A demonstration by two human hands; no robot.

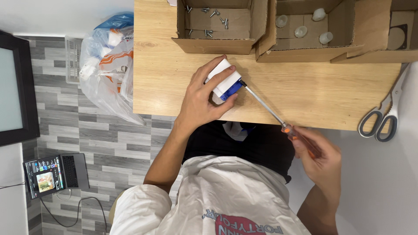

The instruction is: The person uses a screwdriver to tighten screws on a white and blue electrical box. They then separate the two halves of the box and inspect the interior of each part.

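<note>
My left hand [201, 98] grips a small white and blue plastic box [224, 80] and presses it against the wooden table [305, 95]. In my right hand [320, 159] is a screwdriver with an orange handle [300, 138]. Its long metal shaft [263, 104] runs up and to the left, and its tip meets the blue end of the box.
Along the table's far edge stand open cardboard boxes: one with several screws [209, 19], one with white plastic caps [305, 26], one with a dark part [398, 32]. Grey scissors [385, 115] lie at the right. A full plastic bag [109, 65] and a laptop [54, 174] sit on the floor.
</note>
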